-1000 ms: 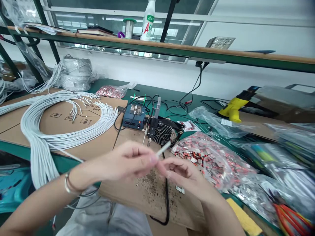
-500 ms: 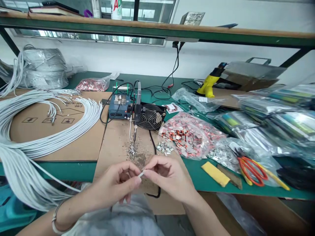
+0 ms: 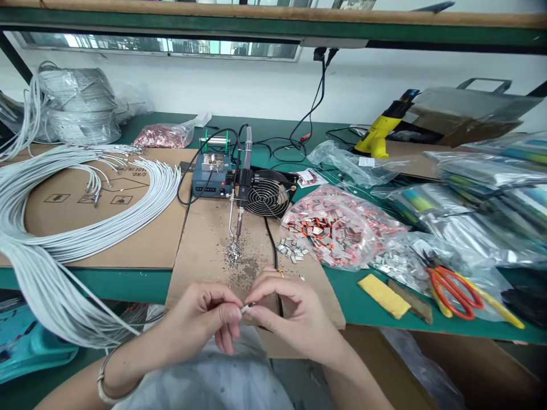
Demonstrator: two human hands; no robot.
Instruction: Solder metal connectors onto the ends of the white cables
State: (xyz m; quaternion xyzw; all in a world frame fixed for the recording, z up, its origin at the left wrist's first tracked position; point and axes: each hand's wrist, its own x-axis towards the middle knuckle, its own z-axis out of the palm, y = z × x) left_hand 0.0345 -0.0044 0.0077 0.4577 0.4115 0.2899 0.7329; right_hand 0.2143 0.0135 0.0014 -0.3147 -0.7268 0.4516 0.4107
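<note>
Between the fingertips of my left hand (image 3: 205, 316) the white cable end (image 3: 245, 309) is pinched, its tip pointing up and right. My right hand (image 3: 294, 319) closes thumb and forefinger on that same tip, where a small dark bit shows; its kind is too small to make out. Both hands meet over the front of the cardboard sheet (image 3: 205, 239). Beyond them a soldering iron (image 3: 244, 182) stands tip-down in its holder, above a heap of solder crumbs (image 3: 233, 252). Small metal-cased connectors (image 3: 293, 249) lie loose to the right of the crumbs.
A bundle of white cables (image 3: 106, 250) curves along the left. Behind the iron are a blue soldering station (image 3: 210, 182) and a black fan (image 3: 268, 199). To the right lie a bag of orange-and-silver parts (image 3: 342, 228), a yellow sponge (image 3: 383, 296), orange-handled pliers (image 3: 455, 291) and a yellow heat gun (image 3: 380, 134).
My view has tipped downward, so the bench sits higher in the picture. Both hands stay together on the cable end, and a dark bit now shows by the right fingertips.
</note>
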